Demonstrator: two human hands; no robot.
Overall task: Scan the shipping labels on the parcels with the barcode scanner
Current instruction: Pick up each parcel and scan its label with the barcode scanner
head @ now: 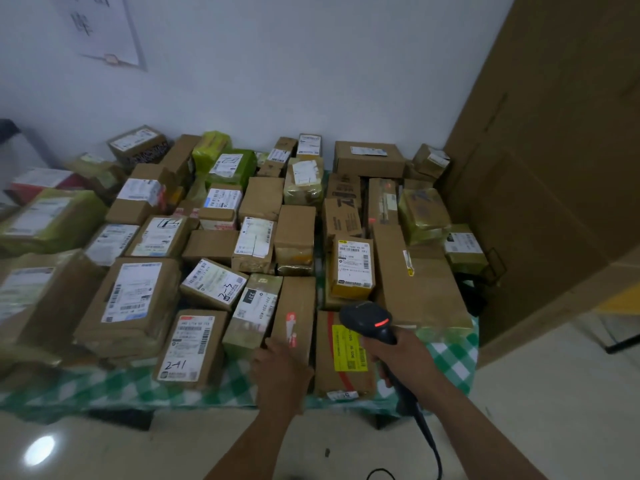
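Note:
Several cardboard parcels with white shipping labels cover a table with a green checked cloth (450,355). My right hand (398,351) grips the handle of a black barcode scanner (369,318) whose red light glows; its head hangs over a parcel with a yellow label (346,348) at the front edge. My left hand (280,368) holds the near end of a narrow brown box with a red mark (294,320); its fingers curl round the box's near left corner. To the left lies a parcel marked "2-1" (188,348).
A tall cardboard sheet (554,168) leans at the right. A white wall (277,64) stands behind the table. The scanner cable (429,441) hangs toward the shiny floor (104,448). More parcels are stacked at the left (41,220).

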